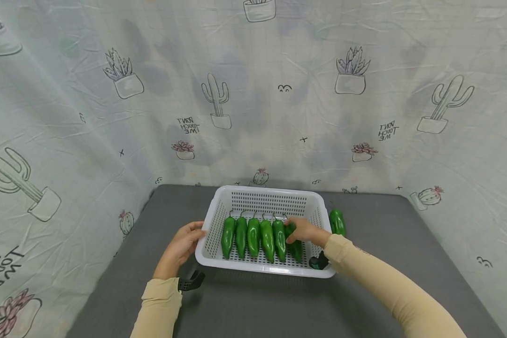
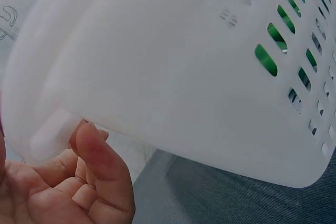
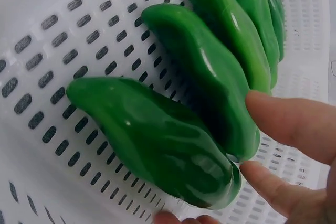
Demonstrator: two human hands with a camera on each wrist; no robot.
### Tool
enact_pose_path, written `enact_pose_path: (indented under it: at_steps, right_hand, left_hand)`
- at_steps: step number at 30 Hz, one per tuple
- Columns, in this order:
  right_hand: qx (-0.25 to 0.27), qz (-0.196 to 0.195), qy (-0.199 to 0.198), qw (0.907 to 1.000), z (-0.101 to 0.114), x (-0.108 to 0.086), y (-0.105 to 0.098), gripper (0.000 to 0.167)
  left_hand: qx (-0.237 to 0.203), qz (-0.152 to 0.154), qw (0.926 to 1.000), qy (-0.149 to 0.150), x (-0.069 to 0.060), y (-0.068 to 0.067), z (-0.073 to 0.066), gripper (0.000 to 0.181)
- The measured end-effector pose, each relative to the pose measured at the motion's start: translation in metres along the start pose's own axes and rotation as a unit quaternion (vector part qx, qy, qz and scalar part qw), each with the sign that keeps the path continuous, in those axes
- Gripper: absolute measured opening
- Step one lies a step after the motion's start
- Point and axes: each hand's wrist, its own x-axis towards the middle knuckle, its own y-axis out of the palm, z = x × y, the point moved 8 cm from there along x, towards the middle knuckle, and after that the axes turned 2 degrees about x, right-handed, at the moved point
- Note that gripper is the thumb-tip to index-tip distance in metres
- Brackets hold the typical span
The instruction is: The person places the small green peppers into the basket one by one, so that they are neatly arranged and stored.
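A white slotted plastic basket point(image 1: 264, 269) stands on the grey table, with several green peppers point(image 1: 254, 237) side by side in it, stems toward the far side. My left hand point(image 1: 183, 244) holds the basket's left rim; the left wrist view shows its fingers point(image 2: 102, 153) curled under the edge. Inside the basket, at the right end of the row, my right hand point(image 1: 304, 231) is over the rightmost pepper point(image 3: 152, 135). Its thumb and fingers are spread around that pepper's stem end without gripping it, the thumb close to the neighbouring pepper point(image 3: 210, 72).
Another green pepper point(image 1: 337, 222) lies on the table point(image 1: 376, 234) just right of the basket, partly hidden by its rim. A light curtain point(image 1: 262, 117) printed with cacti hangs behind the table and at both sides. Dark straps point(image 1: 191, 280) are on the wrists.
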Motion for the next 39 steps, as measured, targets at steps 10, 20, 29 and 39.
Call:
enact_pose_path:
  at_steps: [10, 20, 29, 39]
  right_hand:
    - [0.067, -0.020, -0.018, 0.9974, 0.007, -0.004, -0.023, 0.059]
    - [0.167, -0.056, -0.093, 0.9800, 0.020, -0.016, -0.079, 0.053]
    - [0.204, -0.115, -0.116, 0.9653, 0.000, -0.035, -0.135, 0.057]
    - [0.202, -0.157, -0.047, 0.9654, -0.072, -0.041, -0.153, 0.060]
  left_hand:
    - [0.001, 0.000, 1.0000, 0.000, -0.001, 0.000, -0.002, 0.046]
    - [0.001, -0.003, 1.0000, -0.001, -0.001, 0.000, -0.002, 0.045]
    - [0.006, 0.003, 0.9999, 0.007, -0.001, 0.000, -0.004, 0.046]
    - [0.005, 0.006, 1.0000, 0.003, -0.002, 0.000, -0.003, 0.047]
